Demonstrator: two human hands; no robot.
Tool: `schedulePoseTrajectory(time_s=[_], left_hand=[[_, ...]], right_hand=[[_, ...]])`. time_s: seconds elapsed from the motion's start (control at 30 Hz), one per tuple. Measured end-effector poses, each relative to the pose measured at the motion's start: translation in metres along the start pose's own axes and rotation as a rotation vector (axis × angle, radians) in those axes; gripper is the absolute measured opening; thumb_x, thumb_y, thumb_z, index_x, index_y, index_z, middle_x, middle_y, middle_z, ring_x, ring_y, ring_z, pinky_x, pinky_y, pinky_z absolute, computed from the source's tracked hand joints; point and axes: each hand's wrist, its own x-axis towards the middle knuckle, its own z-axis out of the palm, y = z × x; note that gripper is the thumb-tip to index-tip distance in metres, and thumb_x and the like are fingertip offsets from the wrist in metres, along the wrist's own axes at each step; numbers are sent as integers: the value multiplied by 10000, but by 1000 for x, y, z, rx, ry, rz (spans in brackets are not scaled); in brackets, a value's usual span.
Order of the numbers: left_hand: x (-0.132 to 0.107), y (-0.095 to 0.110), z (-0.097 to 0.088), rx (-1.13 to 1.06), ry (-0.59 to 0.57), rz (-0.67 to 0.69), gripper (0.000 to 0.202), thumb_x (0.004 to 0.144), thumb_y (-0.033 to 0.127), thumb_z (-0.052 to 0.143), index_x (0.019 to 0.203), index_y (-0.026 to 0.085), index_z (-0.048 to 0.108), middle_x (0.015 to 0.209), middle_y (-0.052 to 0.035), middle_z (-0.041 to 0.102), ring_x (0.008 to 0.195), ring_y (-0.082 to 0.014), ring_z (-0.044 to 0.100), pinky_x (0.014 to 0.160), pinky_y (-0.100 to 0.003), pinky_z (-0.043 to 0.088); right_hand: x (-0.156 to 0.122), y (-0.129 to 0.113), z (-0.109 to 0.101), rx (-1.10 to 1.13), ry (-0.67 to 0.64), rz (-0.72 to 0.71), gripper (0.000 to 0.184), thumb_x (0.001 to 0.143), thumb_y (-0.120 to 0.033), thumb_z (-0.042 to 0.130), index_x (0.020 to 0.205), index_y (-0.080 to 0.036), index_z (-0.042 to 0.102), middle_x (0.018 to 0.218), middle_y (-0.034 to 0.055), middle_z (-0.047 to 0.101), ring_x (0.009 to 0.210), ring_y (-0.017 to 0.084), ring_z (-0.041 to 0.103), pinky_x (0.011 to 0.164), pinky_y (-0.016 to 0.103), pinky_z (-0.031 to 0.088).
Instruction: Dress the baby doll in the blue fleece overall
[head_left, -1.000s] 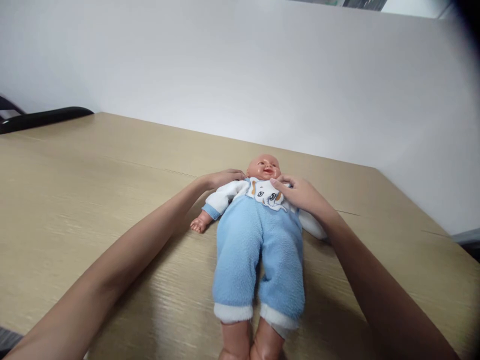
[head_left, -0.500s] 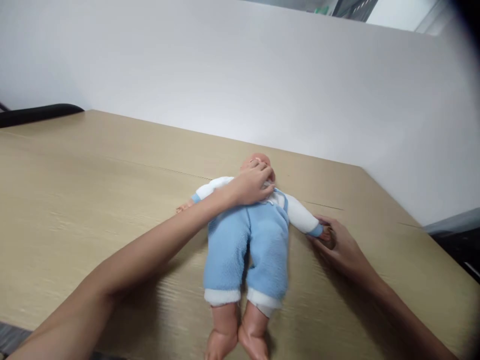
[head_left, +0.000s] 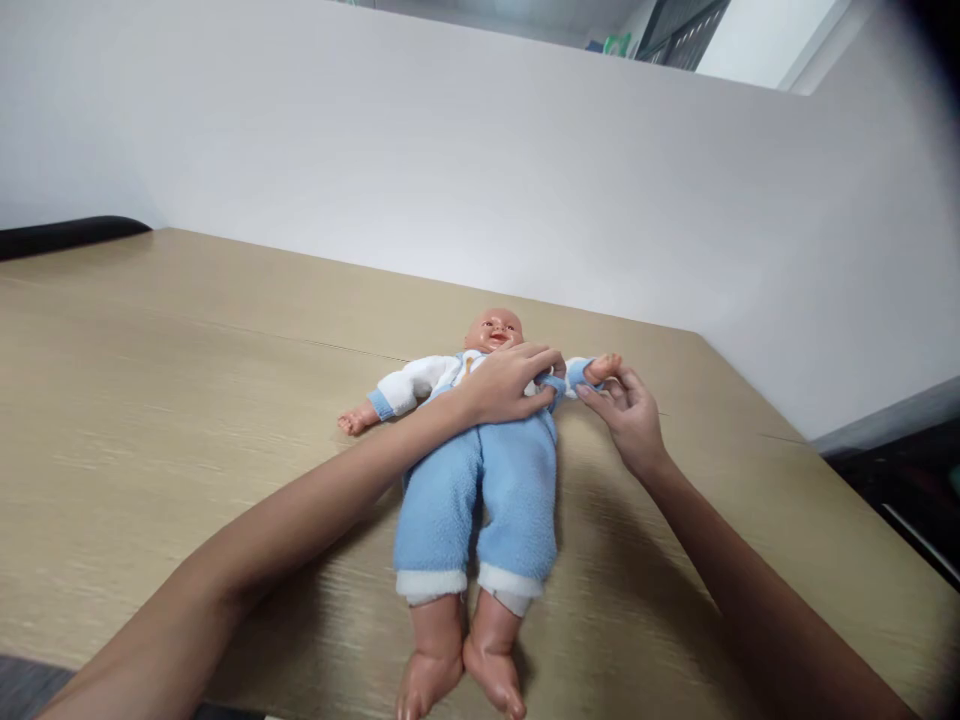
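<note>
A baby doll [head_left: 517,500] lies on its back on the table, its head at the far end and bare feet toward me. It wears light blue fleece overalls with white cuffs and a white top with blue sleeve ends. My left hand [head_left: 514,385] reaches across its chest, fingers closed on a blue strap [head_left: 553,384] of the overalls by the shoulder on the right. My right hand [head_left: 628,412] pinches the blue cuff [head_left: 580,374] of the raised sleeve on that side, near the doll's hand. The other doll arm [head_left: 405,388] rests stretched out to the left.
The light wooden table [head_left: 187,380] runs back to a white partition [head_left: 420,150]. A black curved object [head_left: 75,235] sits at the far left edge. Dark items [head_left: 892,480] are beyond the right edge.
My left hand has moved from the doll's face and neck down to the strap, uncovering the face. My right hand has lifted the doll's arm up and inward from the table.
</note>
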Motion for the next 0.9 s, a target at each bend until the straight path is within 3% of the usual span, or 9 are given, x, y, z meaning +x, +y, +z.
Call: schedulePoseTrajectory(time_s=[0.13, 0.23, 0.33, 0.43, 0.53, 0.7, 0.77, 0.9], left_hand=[[-7, 5, -2, 117, 56, 59, 171, 871, 229, 620, 1041, 227, 641, 1080, -113, 695, 1073, -321, 628, 1043, -442, 392], [-11, 9, -4, 179, 107, 82, 140, 857, 218, 614, 997, 221, 629, 1029, -105, 698, 1036, -312, 634, 1029, -442, 392], [-8, 8, -7, 110, 172, 11, 139, 820, 199, 620, 956, 221, 614, 953, -68, 683, 948, -269, 626, 965, -400, 431], [-1, -2, -7, -69, 227, -132, 96, 798, 204, 627, 889, 212, 597, 875, -31, 661, 864, -226, 617, 869, -350, 461], [4, -16, -5, -167, 132, -294, 46, 817, 236, 623, 820, 203, 590, 800, -12, 639, 805, -209, 610, 775, -329, 446], [3, -26, -4, -51, 38, -355, 170, 876, 331, 651, 785, 203, 584, 752, -1, 614, 763, -201, 583, 719, -328, 385], [2, -24, -6, -28, -26, -397, 220, 896, 382, 660, 788, 203, 593, 754, 3, 617, 762, -198, 583, 712, -322, 382], [2, -19, -11, -42, -122, -450, 205, 922, 401, 653, 913, 196, 644, 871, 2, 675, 865, -202, 632, 778, -311, 415]], right_hand=[[10, 6, 24, -60, -137, -83, 529, 759, -552, 859, 1140, -273, 619, 1049, 37, 663, 940, 236, 677, 944, 418, 578], [2, 10, 30, -168, -200, -214, 327, 923, -504, 715, 1142, -268, 655, 1113, 55, 606, 1024, 243, 637, 961, 412, 547], [-13, 8, 30, -295, -252, -325, 217, 1050, -412, 535, 1139, -264, 665, 1147, 81, 598, 1109, 265, 597, 1012, 446, 497], [-25, 2, 33, -345, -245, -377, 187, 1041, -409, 557, 1087, -264, 666, 1159, 89, 581, 1133, 282, 580, 1034, 465, 481], [-31, 0, 41, -252, -148, -268, 180, 1032, -420, 596, 987, -265, 676, 1098, 70, 589, 1108, 266, 594, 1076, 456, 465], [-25, 14, 49, 225, -37, 150, 275, 979, -527, 624, 885, -274, 574, 883, 15, 603, 903, 230, 632, 943, 409, 547], [-22, 22, 47, 220, 18, 216, 309, 932, -544, 642, 829, -272, 537, 822, -3, 574, 833, 219, 609, 866, 372, 553], [-21, 32, 39, 97, 89, 208, 267, 889, -512, 670, 836, -269, 574, 885, -20, 611, 887, 189, 601, 887, 300, 520]])
